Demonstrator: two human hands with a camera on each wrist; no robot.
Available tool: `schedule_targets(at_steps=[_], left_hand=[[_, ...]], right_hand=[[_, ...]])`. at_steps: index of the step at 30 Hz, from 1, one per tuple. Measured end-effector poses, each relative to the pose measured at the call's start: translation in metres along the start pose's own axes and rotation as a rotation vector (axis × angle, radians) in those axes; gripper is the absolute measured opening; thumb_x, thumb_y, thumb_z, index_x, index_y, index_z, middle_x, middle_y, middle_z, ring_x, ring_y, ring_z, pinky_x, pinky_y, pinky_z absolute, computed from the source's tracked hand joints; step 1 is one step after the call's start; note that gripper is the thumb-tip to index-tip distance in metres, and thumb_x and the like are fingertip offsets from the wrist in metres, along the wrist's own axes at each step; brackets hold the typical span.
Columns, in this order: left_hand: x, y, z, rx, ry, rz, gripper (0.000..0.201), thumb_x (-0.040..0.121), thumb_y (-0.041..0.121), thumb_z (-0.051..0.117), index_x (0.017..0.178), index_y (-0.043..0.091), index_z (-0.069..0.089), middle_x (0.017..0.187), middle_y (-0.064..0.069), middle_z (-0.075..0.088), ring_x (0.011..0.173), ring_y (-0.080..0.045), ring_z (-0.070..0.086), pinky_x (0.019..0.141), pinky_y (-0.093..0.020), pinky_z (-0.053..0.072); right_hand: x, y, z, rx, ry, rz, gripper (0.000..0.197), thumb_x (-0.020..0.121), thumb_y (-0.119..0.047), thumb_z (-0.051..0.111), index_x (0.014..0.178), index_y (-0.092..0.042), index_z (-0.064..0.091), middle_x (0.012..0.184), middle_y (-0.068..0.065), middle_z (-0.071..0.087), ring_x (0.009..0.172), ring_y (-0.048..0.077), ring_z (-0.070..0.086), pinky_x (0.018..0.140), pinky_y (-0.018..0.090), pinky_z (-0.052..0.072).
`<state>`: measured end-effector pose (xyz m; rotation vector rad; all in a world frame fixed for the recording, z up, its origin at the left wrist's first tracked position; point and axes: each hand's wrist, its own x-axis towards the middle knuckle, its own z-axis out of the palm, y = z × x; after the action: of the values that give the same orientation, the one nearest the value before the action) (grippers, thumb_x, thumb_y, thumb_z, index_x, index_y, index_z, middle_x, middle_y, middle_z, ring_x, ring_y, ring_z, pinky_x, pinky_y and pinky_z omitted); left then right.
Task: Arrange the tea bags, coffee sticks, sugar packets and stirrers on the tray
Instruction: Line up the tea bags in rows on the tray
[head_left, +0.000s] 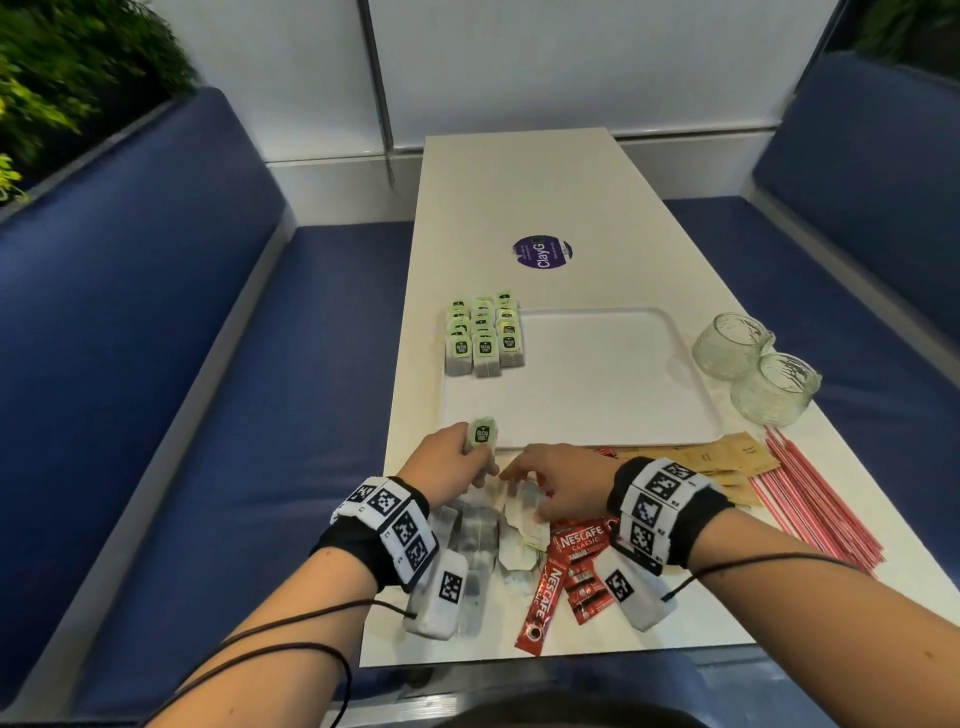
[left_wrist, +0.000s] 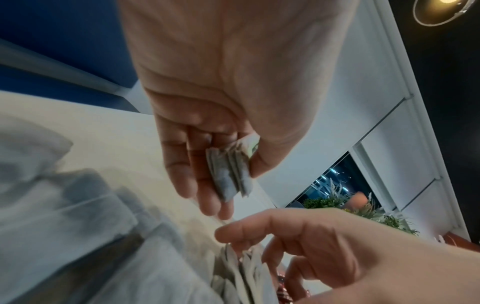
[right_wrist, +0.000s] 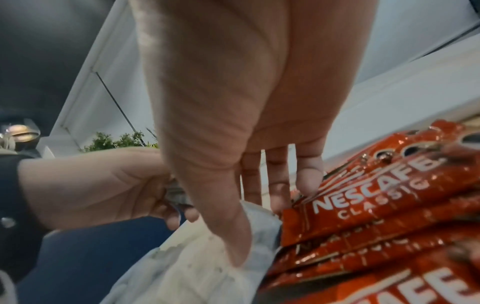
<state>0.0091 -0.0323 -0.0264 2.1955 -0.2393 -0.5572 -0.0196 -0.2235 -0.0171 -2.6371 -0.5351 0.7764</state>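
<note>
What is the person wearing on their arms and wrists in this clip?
Both forearms are bare, without sleeves. Each wrist carries a black band ringed with white tiles printed with black square marker codes, and a white box bearing one more code: left wrist band, right wrist band. A thin black cable runs from each box along the arm.

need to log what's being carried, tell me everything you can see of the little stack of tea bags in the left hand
The small stack of grey-white paper tea bags with a green-and-black tag is gripped in the left hand, thumb on one face and fingers on the other. The left wrist view shows several thin, soft bags pressed flat together, their edges fanned slightly. The stack stands upright, tag uppermost, above the near left corner of the white plastic tray, lifted clear of the loose tea bags on the table. Nothing else touches it.
</note>
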Motion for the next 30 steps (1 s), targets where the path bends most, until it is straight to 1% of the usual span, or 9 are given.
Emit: schedule_targets(at_steps=[5,9,12,14,16,20,25,28,30], left_hand=[[-0.001,0.000,-0.002,-0.117,-0.012,-0.055,0.013,0.091,0.014,0.049,0.103,0.011,0.053,0.089,-0.001,0.076,0.083,-0.019,0.073,0.074,-0.040,0.059],[0.000,0.001,-0.004,-0.242,-0.007,-0.094,0.014,0.091,0.007,0.045,0.104,0.010,0.048,0.095,-0.009,0.073,0.074,-0.022,0.069,0.060,-0.034,0.054],[0.002,0.001,-0.004,-0.358,-0.019,-0.120,0.019,0.095,0.002,0.044,0.110,0.010,0.051,0.096,-0.013,0.072,0.073,-0.023,0.068,0.065,-0.037,0.053],[0.005,0.003,-0.003,-0.393,-0.026,-0.145,0.016,0.098,0.002,0.043,0.110,0.007,0.053,0.092,-0.014,0.070,0.076,-0.027,0.067,0.071,-0.040,0.054],[0.007,0.008,-0.002,-0.414,-0.032,-0.169,0.015,0.101,0.004,0.041,0.106,0.004,0.055,0.087,-0.014,0.068,0.076,-0.030,0.066,0.068,-0.038,0.054],[0.014,0.026,0.006,-0.550,-0.012,-0.162,0.018,0.104,0.015,0.043,0.096,0.010,0.058,0.091,-0.014,0.067,0.077,-0.025,0.068,0.070,-0.033,0.059],[0.022,0.042,0.010,-0.844,0.074,-0.188,0.026,0.107,0.014,0.036,0.095,0.001,0.056,0.079,-0.013,0.056,0.084,-0.027,0.067,0.077,-0.033,0.061],[0.025,0.045,0.008,-0.904,0.128,-0.216,0.029,0.107,0.016,0.037,0.098,-0.001,0.059,0.088,-0.020,0.057,0.081,-0.027,0.067,0.080,-0.037,0.060],[0.026,0.047,0.007,-0.971,0.156,-0.235,0.033,0.107,0.022,0.038,0.099,-0.002,0.060,0.084,-0.020,0.063,0.079,-0.028,0.066,0.085,-0.044,0.059]], right_hand=[[0.010,-0.002,-0.003,-0.093,-0.066,0.017,0.048,0.080,-0.025,0.068,0.126,-0.026,0.055,0.111,0.002,0.047,0.097,0.021,0.054,0.080,0.031,0.047],[0.011,0.002,-0.005,-0.058,-0.039,0.021,0.030,0.078,-0.024,0.071,0.106,-0.016,0.061,0.106,0.000,0.048,0.094,0.019,0.053,0.078,0.030,0.046],[0.004,0.005,-0.019,0.048,0.015,0.047,0.022,0.074,-0.021,0.073,0.091,-0.016,0.060,0.095,0.001,0.056,0.083,0.016,0.052,0.066,0.029,0.041],[0.000,0.007,-0.034,0.117,0.096,0.064,0.022,0.074,-0.022,0.074,0.088,-0.013,0.060,0.092,0.005,0.062,0.077,0.015,0.051,0.062,0.029,0.039],[0.000,0.007,-0.046,0.188,0.246,0.080,0.021,0.075,-0.024,0.074,0.086,-0.012,0.061,0.089,0.005,0.064,0.072,0.014,0.051,0.061,0.030,0.039],[0.012,0.001,-0.049,0.258,0.561,0.160,0.019,0.076,-0.025,0.069,0.078,-0.015,0.053,0.074,-0.001,0.058,0.066,0.017,0.051,0.055,0.029,0.036],[0.024,-0.010,-0.047,0.253,0.686,0.182,0.019,0.079,-0.023,0.064,0.078,-0.015,0.047,0.075,0.000,0.053,0.069,0.021,0.049,0.060,0.033,0.039],[0.027,-0.014,-0.045,0.267,0.707,0.164,0.020,0.082,-0.027,0.063,0.081,-0.014,0.049,0.079,0.002,0.056,0.072,0.021,0.052,0.061,0.032,0.039],[0.029,-0.015,-0.043,0.297,0.695,0.128,0.021,0.084,-0.030,0.064,0.083,-0.013,0.052,0.081,0.001,0.057,0.073,0.020,0.053,0.062,0.031,0.040]])
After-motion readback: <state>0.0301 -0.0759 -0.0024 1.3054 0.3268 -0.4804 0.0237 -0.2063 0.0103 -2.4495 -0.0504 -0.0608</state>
